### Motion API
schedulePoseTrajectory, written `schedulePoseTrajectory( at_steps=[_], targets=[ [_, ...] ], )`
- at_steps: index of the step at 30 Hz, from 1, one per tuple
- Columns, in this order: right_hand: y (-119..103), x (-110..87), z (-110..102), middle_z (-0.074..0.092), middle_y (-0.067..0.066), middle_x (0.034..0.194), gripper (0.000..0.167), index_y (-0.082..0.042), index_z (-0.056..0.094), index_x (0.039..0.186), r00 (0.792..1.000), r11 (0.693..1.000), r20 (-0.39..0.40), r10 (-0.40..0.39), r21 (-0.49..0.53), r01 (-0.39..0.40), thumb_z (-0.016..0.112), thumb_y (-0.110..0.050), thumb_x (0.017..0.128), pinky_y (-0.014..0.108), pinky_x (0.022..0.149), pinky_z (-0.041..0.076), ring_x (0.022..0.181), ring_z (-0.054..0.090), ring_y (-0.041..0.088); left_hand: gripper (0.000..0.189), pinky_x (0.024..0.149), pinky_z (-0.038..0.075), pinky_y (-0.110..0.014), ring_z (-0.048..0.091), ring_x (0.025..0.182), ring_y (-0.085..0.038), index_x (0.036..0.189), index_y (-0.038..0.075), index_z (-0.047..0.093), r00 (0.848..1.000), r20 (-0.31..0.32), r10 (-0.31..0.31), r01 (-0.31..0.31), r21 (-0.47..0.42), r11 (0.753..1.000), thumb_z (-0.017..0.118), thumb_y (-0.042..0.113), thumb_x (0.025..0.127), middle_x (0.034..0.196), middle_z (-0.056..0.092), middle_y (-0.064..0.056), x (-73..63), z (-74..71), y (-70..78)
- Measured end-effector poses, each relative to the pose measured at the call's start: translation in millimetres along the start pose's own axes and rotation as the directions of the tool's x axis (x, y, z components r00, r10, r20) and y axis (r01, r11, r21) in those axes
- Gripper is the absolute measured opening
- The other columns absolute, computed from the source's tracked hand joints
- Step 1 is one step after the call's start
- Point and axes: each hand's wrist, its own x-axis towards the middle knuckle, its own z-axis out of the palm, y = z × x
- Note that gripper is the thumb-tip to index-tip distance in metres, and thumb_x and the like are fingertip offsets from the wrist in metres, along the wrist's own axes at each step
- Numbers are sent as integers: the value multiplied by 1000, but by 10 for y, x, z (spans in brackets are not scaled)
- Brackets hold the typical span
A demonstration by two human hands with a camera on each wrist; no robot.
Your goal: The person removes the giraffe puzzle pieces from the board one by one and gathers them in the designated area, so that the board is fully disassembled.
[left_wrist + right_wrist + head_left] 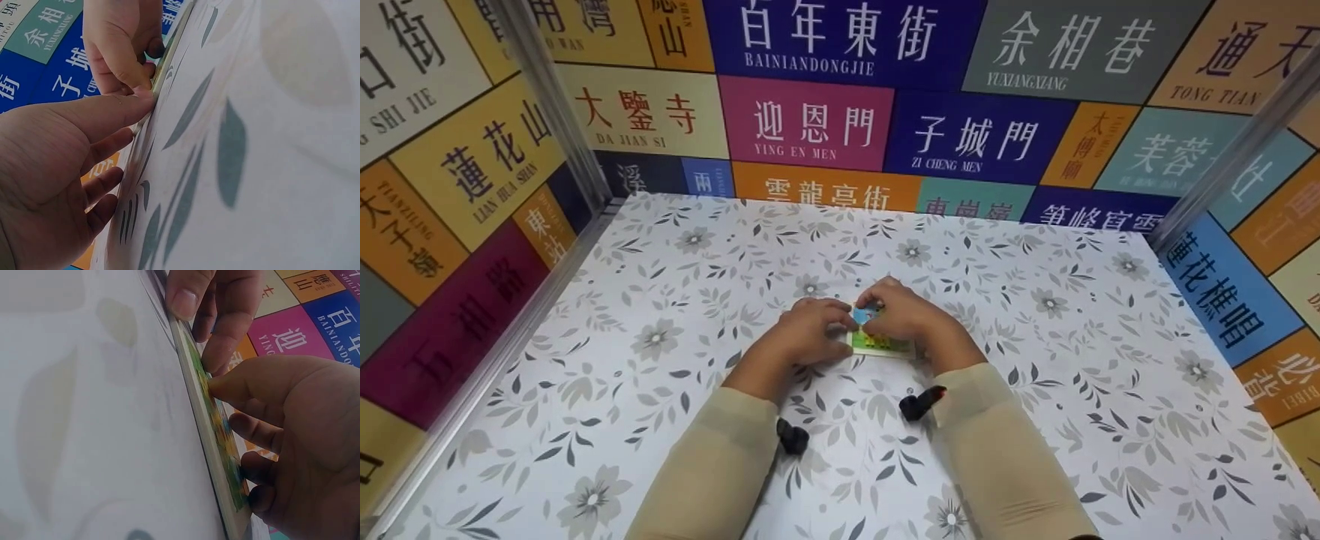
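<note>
Loosely bent, left fingers (229, 332) and right fingers (257, 432) touch the picture board (218, 439).

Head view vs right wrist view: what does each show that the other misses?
Head only: the left sleeve, right sleeve and two black wrist devices.
Right wrist only: the palm side of the right hand and a clear thumbnail on the left hand.
Both: the two hands at the picture board, the leaf-patterned tabletop and the magenta wall panel.

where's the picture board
In the head view, the picture board lies on the flowered tabletop just right of centre, left hand at its left edge, right hand over it.
</note>
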Motion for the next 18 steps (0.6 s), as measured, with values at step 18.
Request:
schedulePoseTrajectory(
  at_steps=[18],
  targets=[
    [28, 52, -36, 56, 2, 139, 40, -23, 68, 131, 999, 999, -1, 46, 23, -46, 78, -22, 91, 47, 119, 45, 129, 57, 24, 36, 128, 33, -59, 37, 158, -35, 130, 27, 76, 1000, 3, -6, 6, -16, 1000, 80, 32, 94, 163, 54, 6, 14, 2, -15]
  ],
)
